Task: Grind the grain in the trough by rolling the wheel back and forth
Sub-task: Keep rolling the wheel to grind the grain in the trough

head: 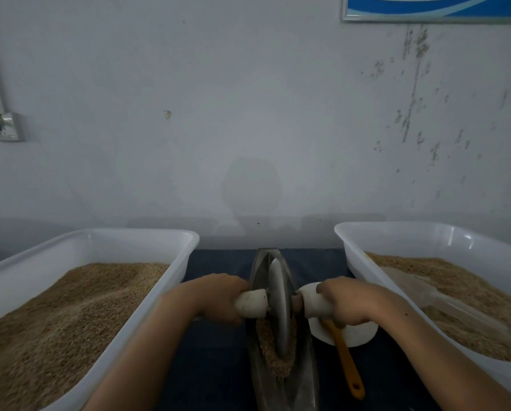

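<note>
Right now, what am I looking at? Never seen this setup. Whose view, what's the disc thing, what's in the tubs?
One picture, from a camera on the person's head, looking down at their hands. The left hand and right hand each grip a white handle on either side of a metal wheel. The wheel stands in a narrow metal trough holding grain. Two white tubs, left and right, hold more grain. Beside the trough lie a white dish and an orange-handled tool.
</note>
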